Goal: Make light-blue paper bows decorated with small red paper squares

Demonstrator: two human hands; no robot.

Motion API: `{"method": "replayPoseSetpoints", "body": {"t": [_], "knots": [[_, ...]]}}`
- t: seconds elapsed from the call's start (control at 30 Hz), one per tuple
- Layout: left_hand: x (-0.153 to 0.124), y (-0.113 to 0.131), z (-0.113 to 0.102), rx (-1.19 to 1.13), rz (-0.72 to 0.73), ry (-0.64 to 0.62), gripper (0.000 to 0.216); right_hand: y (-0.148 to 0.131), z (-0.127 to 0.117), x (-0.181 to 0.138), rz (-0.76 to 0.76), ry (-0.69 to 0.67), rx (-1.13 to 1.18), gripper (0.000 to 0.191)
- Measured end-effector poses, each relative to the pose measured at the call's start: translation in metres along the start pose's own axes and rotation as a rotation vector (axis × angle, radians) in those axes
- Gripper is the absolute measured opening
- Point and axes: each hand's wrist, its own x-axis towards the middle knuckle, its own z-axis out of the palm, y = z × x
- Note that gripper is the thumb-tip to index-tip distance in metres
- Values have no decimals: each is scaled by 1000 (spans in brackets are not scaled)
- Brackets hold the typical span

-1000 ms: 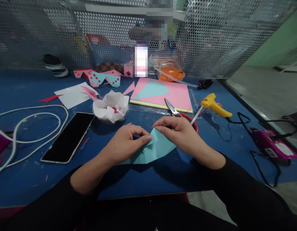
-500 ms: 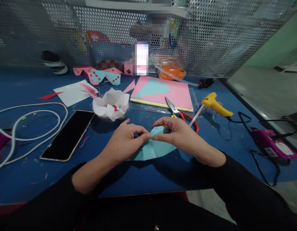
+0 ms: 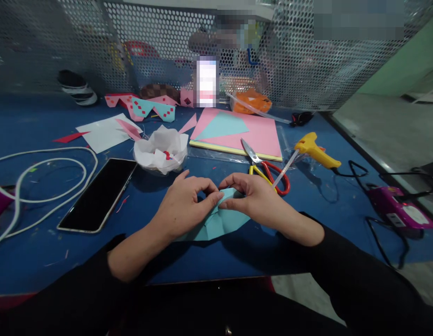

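Between my hands, above the blue table, is a creased piece of light blue paper [image 3: 219, 224]. My left hand [image 3: 188, 203] pinches its upper edge between thumb and forefinger. Close beside it, my right hand [image 3: 253, 196] pinches the same edge with thumb and fingers. Part of the paper lies hidden behind both hands. Just past my right hand rest scissors [image 3: 254, 158] with one red and one yellow handle. A bowl lined with white paper [image 3: 162, 151], holding small scraps, stands beyond my left hand.
A black-screened phone [image 3: 99, 196] and white cable [image 3: 44, 158] lie left. Behind are paper glasses [image 3: 155, 109] and pink sheets [image 3: 265, 130]. A yellow glue gun [image 3: 317, 151] and purple power strip [image 3: 400, 207] are on the right. A perforated metal panel [image 3: 160, 37] closes the back.
The paper has tilted and shifted slightly down and left, with more creases facing me. My right hand has moved a little left, uncovering more of the scissors' yellow handle.
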Motion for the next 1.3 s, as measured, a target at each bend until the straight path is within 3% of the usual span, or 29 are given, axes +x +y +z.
{"method": "replayPoseSetpoints", "body": {"t": [0.13,0.33,0.5,0.73,0.87,1.1,1.3], "knots": [[1,0,1,-17,-2,-29,22,-2,0,-1,1,-6,-7,21],[1,-1,-1,-117,-39,33,23,-4,-5,0,-31,5,23,37],[1,-1,-1,-132,-73,52,23,-6,-2,-1,35,-39,151,23],[1,-5,-6,22,65,19,23,-4,-7,-1,-20,71,119,23],[0,-8,-9,71,153,-12,20,-3,-8,-1,-24,62,137,23],[2,-7,-10,72,156,-96,14,-3,-9,-1,-38,73,89,21],[1,-4,-11,58,117,-102,18,-4,-14,1,-75,61,2,33]]}}
